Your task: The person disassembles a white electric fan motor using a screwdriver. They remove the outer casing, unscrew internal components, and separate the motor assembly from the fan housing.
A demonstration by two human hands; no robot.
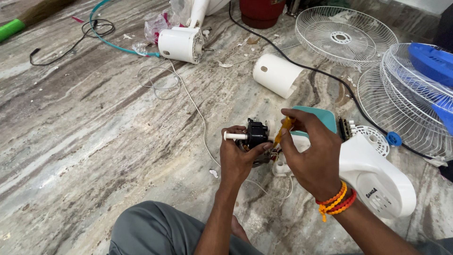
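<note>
My left hand [237, 159] grips a small black fan motor [256, 132] with a white shaft [234, 136] sticking out to the left. My right hand [309, 153] holds an orange-handled screwdriver [282, 131], its tip angled down at the motor's right side. Both hands work just above the marble floor, next to a white and teal fan body [373, 174]. Thin wires run from the motor under my hands.
A white motor housing [180, 44] and a white curved cover [276, 74] lie farther back. Two white wire fan grilles [344, 35] [406, 104] and blue blades [432, 63] sit at right. A black cable [311, 70] crosses the floor. My grey-clad knee [151, 231] is below.
</note>
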